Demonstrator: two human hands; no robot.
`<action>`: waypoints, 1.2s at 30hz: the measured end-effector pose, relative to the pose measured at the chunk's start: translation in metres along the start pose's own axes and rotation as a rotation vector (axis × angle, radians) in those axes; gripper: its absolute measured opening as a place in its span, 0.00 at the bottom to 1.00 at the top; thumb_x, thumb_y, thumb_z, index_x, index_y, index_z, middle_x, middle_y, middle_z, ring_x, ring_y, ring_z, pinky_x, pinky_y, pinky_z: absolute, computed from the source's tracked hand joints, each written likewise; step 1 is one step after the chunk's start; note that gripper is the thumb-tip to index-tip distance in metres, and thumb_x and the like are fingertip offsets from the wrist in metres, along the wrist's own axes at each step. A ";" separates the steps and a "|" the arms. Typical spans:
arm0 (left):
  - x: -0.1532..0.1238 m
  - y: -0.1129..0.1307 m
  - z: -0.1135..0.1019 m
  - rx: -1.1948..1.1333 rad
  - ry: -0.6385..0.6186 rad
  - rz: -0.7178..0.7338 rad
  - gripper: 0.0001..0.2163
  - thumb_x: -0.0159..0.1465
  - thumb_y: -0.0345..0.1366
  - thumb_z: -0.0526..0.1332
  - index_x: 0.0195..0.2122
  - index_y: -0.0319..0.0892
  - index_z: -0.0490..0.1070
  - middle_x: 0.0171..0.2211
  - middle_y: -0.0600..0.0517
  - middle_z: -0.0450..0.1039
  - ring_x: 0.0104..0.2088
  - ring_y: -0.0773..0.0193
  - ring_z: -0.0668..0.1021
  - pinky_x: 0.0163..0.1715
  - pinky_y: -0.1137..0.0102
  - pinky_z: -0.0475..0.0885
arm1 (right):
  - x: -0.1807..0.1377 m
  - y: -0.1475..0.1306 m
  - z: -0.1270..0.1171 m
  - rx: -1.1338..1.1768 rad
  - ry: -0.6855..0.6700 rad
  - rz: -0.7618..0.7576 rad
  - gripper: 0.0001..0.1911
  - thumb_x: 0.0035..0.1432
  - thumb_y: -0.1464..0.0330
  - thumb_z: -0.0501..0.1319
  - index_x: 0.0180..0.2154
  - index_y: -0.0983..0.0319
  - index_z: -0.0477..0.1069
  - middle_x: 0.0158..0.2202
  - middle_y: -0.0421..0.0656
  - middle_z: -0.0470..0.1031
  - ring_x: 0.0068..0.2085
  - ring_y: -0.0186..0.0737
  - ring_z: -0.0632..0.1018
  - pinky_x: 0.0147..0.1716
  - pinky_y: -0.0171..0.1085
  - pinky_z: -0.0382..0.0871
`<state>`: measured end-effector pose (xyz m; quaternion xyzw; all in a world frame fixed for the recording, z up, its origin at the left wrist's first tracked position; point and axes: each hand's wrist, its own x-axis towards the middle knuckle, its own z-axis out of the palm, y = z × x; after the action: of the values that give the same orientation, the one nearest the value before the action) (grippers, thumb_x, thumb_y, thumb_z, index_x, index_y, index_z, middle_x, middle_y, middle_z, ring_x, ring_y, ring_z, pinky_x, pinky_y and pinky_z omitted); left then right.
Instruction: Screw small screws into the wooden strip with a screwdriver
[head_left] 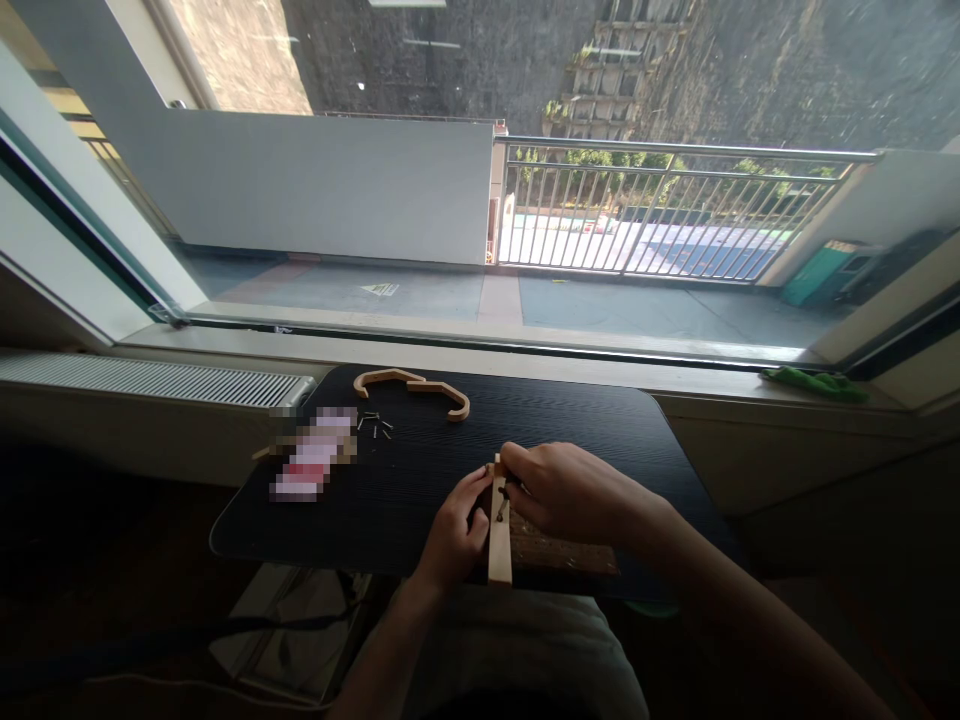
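Note:
My left hand (pixel 454 530) is closed around a pale wooden strip (pixel 499 548) that lies over a brown perforated board (pixel 562 552) at the near edge of the black table (pixel 360 510). My right hand (pixel 562 492) pinches at the strip's top end, fingers curled on something small that I cannot make out. Both hands touch the strip.
Two curved wooden pieces (pixel 412 386) lie at the table's far side. Several small dark screws (pixel 373 424) sit beside a blurred pink and white packet (pixel 311 455). A radiator (pixel 150 378) runs on the left. A green cloth (pixel 817 382) lies on the window sill.

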<state>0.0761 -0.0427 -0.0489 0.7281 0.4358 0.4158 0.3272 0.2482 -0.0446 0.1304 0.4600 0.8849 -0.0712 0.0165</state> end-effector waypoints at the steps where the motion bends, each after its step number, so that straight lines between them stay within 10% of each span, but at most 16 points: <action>1: 0.000 0.000 0.000 0.001 -0.001 -0.001 0.23 0.59 0.25 0.53 0.55 0.42 0.71 0.58 0.46 0.70 0.59 0.55 0.71 0.61 0.57 0.65 | 0.000 0.001 0.000 0.002 0.005 0.003 0.06 0.65 0.67 0.52 0.36 0.61 0.64 0.26 0.42 0.74 0.24 0.36 0.73 0.22 0.37 0.46; 36: 0.000 -0.002 0.001 -0.032 -0.011 0.005 0.24 0.58 0.24 0.52 0.56 0.40 0.70 0.59 0.44 0.69 0.60 0.54 0.70 0.62 0.57 0.64 | 0.010 0.022 -0.005 0.104 -0.131 0.100 0.19 0.63 0.58 0.53 0.29 0.60 0.76 0.26 0.43 0.76 0.26 0.35 0.71 0.24 0.36 0.50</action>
<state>0.0763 -0.0423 -0.0507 0.7261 0.4256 0.4195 0.3401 0.2607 -0.0237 0.1324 0.4984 0.8529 -0.1461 0.0538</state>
